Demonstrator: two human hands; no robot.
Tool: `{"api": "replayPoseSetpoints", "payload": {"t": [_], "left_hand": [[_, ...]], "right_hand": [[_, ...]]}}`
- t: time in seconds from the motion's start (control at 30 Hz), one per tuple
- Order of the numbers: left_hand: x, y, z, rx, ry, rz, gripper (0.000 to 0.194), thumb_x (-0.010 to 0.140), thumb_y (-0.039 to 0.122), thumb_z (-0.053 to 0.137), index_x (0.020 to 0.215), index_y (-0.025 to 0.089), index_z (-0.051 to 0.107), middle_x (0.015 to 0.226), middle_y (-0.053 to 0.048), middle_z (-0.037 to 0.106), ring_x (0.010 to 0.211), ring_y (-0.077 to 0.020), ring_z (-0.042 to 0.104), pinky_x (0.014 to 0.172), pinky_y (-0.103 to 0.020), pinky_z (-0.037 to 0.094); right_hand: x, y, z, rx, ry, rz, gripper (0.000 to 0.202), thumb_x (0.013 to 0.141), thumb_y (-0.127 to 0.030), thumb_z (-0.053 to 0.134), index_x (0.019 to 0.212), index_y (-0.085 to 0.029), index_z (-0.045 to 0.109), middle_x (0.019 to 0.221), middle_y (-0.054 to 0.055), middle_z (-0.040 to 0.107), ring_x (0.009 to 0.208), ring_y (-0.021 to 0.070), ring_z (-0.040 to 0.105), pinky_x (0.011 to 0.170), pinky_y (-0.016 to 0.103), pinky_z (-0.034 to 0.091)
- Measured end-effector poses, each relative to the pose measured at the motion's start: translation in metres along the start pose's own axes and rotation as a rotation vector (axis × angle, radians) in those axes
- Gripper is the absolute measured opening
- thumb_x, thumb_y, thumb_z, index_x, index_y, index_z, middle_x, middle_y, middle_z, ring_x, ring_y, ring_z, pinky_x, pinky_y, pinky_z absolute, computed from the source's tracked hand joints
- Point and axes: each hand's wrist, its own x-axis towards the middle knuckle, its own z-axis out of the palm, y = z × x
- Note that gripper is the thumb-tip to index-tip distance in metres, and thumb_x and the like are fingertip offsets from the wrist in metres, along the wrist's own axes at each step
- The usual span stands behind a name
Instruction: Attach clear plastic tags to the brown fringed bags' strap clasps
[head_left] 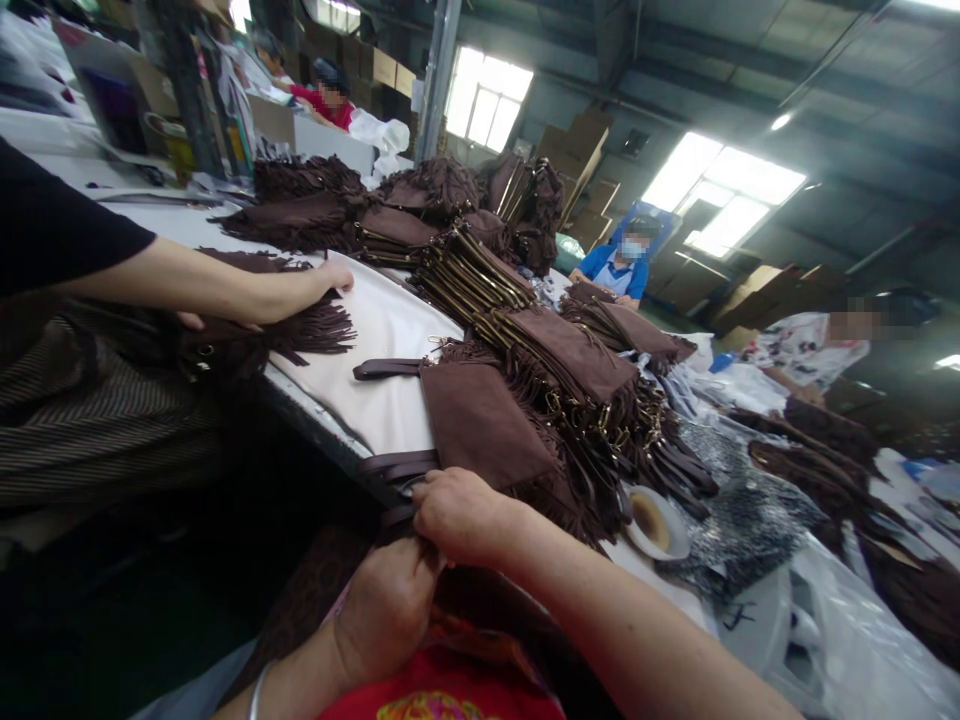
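My right hand (465, 515) is closed in a pinch at the end of a dark brown strap (397, 463) by the table's near edge. Just below, and nearly touching it, my left hand (390, 597) is closed too; its fingers meet at the same spot, and what lies inside them is mostly hidden. Beyond my hands a flat brown suede pouch (484, 420) with fringe lies on the table. Another looped strap (390, 369) sticks out from its upper left corner, near a small gold clasp (437, 343).
Stacked fringed pouches with gold zippers (472, 280) fill the table's middle. A co-worker's arm (247, 287) reaches in from the left over a fringed piece (319, 325). At right are a white bowl (679, 540) with brown residue and clear plastic (862, 620). Other people sit farther off.
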Motion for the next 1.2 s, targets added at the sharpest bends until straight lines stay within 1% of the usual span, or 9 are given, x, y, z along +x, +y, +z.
{"api": "replayPoseSetpoints", "payload": {"t": [0.17, 0.3, 0.47, 0.6, 0.8, 0.9, 1.0, 1.1, 1.2], "left_hand": [[0.0, 0.002, -0.004, -0.076, 0.042, -0.084, 0.018, 0.092, 0.011, 0.04, 0.092, 0.018, 0.056, 0.074, -0.005, 0.062, 0.062, -0.0193, 0.059, 0.055, -0.031, 0.044], [0.002, 0.008, -0.005, -0.089, 0.078, -0.071, 0.02, 0.092, 0.011, 0.039, 0.081, 0.02, 0.054, 0.065, -0.002, 0.06, 0.056, -0.0184, 0.057, 0.051, -0.032, 0.038], [0.004, 0.011, -0.006, -0.098, 0.078, -0.115, 0.019, 0.093, 0.013, 0.043, 0.078, 0.02, 0.053, 0.063, -0.001, 0.059, 0.054, -0.0172, 0.058, 0.051, -0.031, 0.037], [0.004, 0.011, -0.006, -0.132, 0.013, -0.136, 0.022, 0.093, 0.013, 0.04, 0.077, 0.019, 0.054, 0.065, -0.002, 0.06, 0.056, -0.017, 0.058, 0.052, -0.03, 0.038], [0.002, 0.009, -0.003, -0.135, -0.108, -0.221, 0.021, 0.093, 0.017, 0.039, 0.08, 0.019, 0.056, 0.07, -0.004, 0.061, 0.062, -0.0181, 0.059, 0.057, -0.029, 0.041], [0.006, 0.011, -0.007, -0.21, -0.132, -0.332, 0.024, 0.094, 0.021, 0.039, 0.079, 0.019, 0.057, 0.073, -0.005, 0.063, 0.064, -0.0176, 0.06, 0.059, -0.029, 0.041], [0.013, 0.013, -0.012, -0.354, -0.149, -0.487, 0.027, 0.095, 0.026, 0.039, 0.075, 0.019, 0.057, 0.073, -0.005, 0.064, 0.066, -0.017, 0.06, 0.06, -0.027, 0.041], [0.02, 0.017, -0.014, -0.526, -0.159, -0.703, 0.026, 0.091, 0.034, 0.046, 0.072, 0.019, 0.057, 0.067, -0.003, 0.063, 0.063, -0.0166, 0.059, 0.056, -0.026, 0.039], [0.024, 0.021, -0.01, -0.758, -0.161, -0.939, 0.027, 0.084, 0.039, 0.053, 0.067, 0.019, 0.055, 0.059, 0.0, 0.059, 0.055, -0.0143, 0.054, 0.051, -0.024, 0.037]], "right_hand": [[-0.022, -0.013, 0.005, 0.07, 0.14, 0.145, 0.009, 0.078, -0.026, 0.065, 0.074, -0.018, 0.067, 0.081, 0.006, 0.063, 0.076, 0.0208, 0.051, 0.062, 0.031, 0.04], [-0.037, -0.022, 0.016, 0.115, 0.221, 0.271, 0.008, 0.08, -0.024, 0.062, 0.074, -0.019, 0.064, 0.081, 0.004, 0.061, 0.075, 0.0194, 0.049, 0.064, 0.031, 0.038], [-0.045, -0.025, 0.027, 0.156, 0.262, 0.357, 0.007, 0.079, -0.026, 0.063, 0.075, -0.02, 0.063, 0.085, 0.003, 0.06, 0.079, 0.0195, 0.048, 0.066, 0.032, 0.036], [-0.048, -0.026, 0.032, 0.17, 0.285, 0.347, 0.006, 0.081, -0.023, 0.061, 0.077, -0.02, 0.064, 0.085, 0.003, 0.06, 0.079, 0.0189, 0.047, 0.066, 0.032, 0.034], [-0.054, -0.033, 0.049, 0.194, 0.421, 0.379, 0.008, 0.085, -0.021, 0.058, 0.078, -0.02, 0.062, 0.081, 0.002, 0.058, 0.079, 0.019, 0.045, 0.07, 0.034, 0.032], [-0.056, -0.038, 0.059, 0.223, 0.496, 0.433, 0.009, 0.087, -0.02, 0.056, 0.08, -0.021, 0.063, 0.083, 0.003, 0.058, 0.08, 0.0195, 0.046, 0.072, 0.034, 0.032], [-0.059, -0.045, 0.064, 0.251, 0.591, 0.479, 0.014, 0.09, -0.02, 0.05, 0.085, -0.021, 0.063, 0.084, 0.004, 0.058, 0.08, 0.0198, 0.046, 0.074, 0.035, 0.033], [-0.061, -0.053, 0.068, 0.247, 0.66, 0.495, 0.02, 0.093, -0.021, 0.045, 0.086, -0.02, 0.063, 0.081, 0.005, 0.057, 0.077, 0.0199, 0.046, 0.072, 0.035, 0.032], [-0.063, -0.061, 0.078, 0.16, 0.668, 0.478, 0.019, 0.093, -0.022, 0.044, 0.089, -0.019, 0.063, 0.079, 0.006, 0.057, 0.074, 0.0205, 0.047, 0.068, 0.035, 0.03]]}}
